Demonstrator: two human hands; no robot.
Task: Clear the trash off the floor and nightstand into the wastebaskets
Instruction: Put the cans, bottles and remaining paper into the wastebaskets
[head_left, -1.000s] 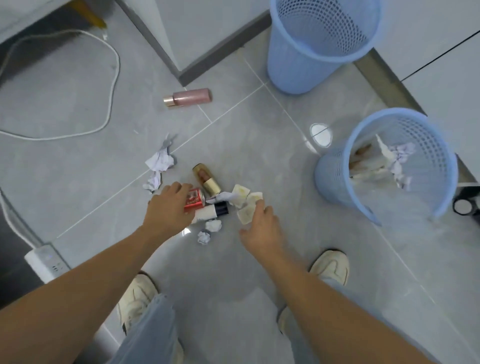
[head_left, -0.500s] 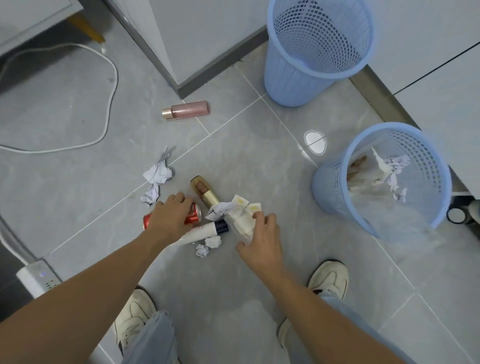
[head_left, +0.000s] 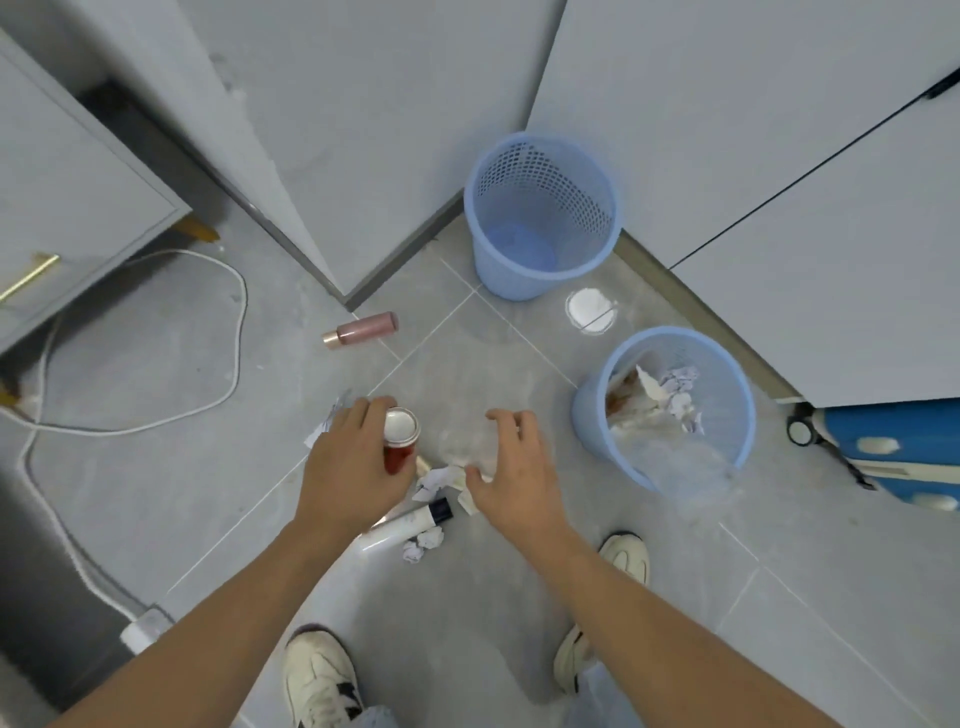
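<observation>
The left hand (head_left: 349, 467) holds the red can (head_left: 399, 440) upright, fingers wrapped round it, ready to carry. The right hand (head_left: 511, 467) curls over the papers (head_left: 441, 478) just right of the can; I cannot tell if it grips any. The full bin (head_left: 670, 410) stands right of the can, open floor between

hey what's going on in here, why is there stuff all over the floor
A person is picking trash up off the floor. Their left hand grips a small red can, lifted upright, while the right hand reaches down over crumpled paper with fingers spread. A white tube, paper scraps and a pink bottle lie on the tiles. The near wastebasket holds paper; the far wastebasket looks empty.
</observation>
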